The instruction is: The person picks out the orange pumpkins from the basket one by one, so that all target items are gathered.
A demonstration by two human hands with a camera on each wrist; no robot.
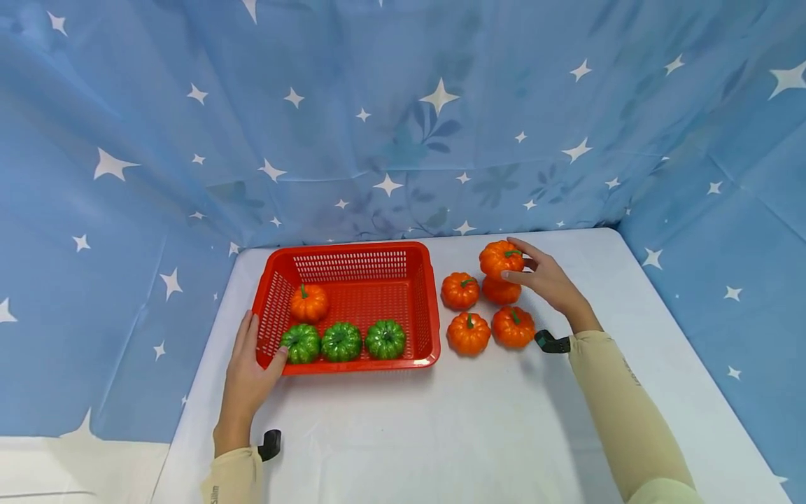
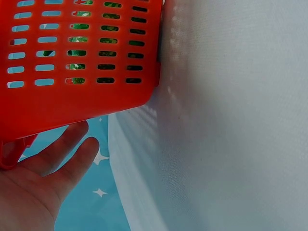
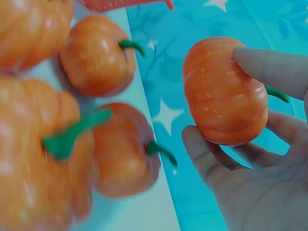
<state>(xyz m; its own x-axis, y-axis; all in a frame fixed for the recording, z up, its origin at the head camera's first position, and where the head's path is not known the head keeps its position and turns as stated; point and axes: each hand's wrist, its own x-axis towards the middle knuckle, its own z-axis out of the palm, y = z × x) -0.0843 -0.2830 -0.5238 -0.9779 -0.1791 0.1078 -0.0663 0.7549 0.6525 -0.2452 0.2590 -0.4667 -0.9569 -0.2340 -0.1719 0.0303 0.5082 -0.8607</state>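
Note:
My right hand (image 1: 546, 281) grips a small orange toy pumpkin (image 1: 500, 259) with a green stem, thumb on one side and fingertips on the other. In the head view this pumpkin overlaps another orange pumpkin (image 1: 502, 291); the right wrist view shows the held pumpkin (image 3: 225, 91) apart from the others. My left hand (image 1: 248, 374) rests at the near left corner of a red plastic basket (image 1: 352, 366). Its thumb lies by the front rim, its fairly straight fingers (image 2: 72, 166) along the left end. One orange pumpkin (image 1: 309, 304) and three green pumpkins (image 1: 341, 342) sit inside.
Right of the basket stand three more orange pumpkins (image 1: 460, 291), close together on the white table (image 1: 403, 434). A blue curtain (image 1: 352, 140) with white stars hangs behind the table and along its sides.

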